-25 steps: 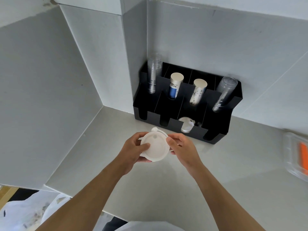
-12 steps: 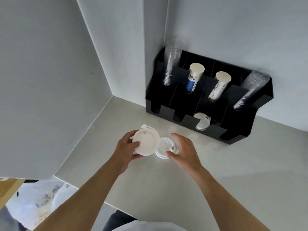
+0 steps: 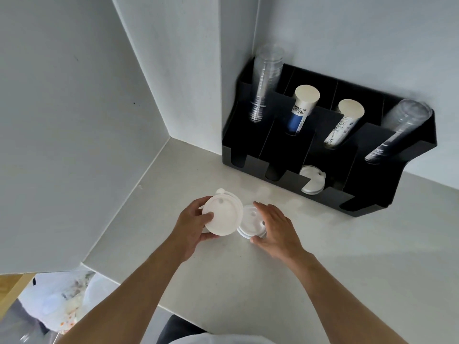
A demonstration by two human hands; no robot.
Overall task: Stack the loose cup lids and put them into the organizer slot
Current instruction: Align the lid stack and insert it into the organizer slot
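My left hand [image 3: 192, 228] holds a small stack of white cup lids [image 3: 222, 214], tilted so the undersides face me. Just right of it a second white lid [image 3: 250, 220] lies on the pale counter [image 3: 347, 269]; my right hand [image 3: 275, 228] curls over its right edge, thumb and fingers around it. The black organizer [image 3: 367, 202] stands against the back wall. Its third front slot has white lids [image 3: 311, 180] lying in it.
The organizer's rear slots hold clear plastic cup stacks [image 3: 265, 83] at both ends and two paper cup stacks [image 3: 301, 108] between. Grey wall panels close in at the left and back. The counter's front edge runs below my forearms.
A second ago both hands held one lid stack in the air. My right hand has left the stack and dropped onto a lid lying on the counter; the view has shifted left.
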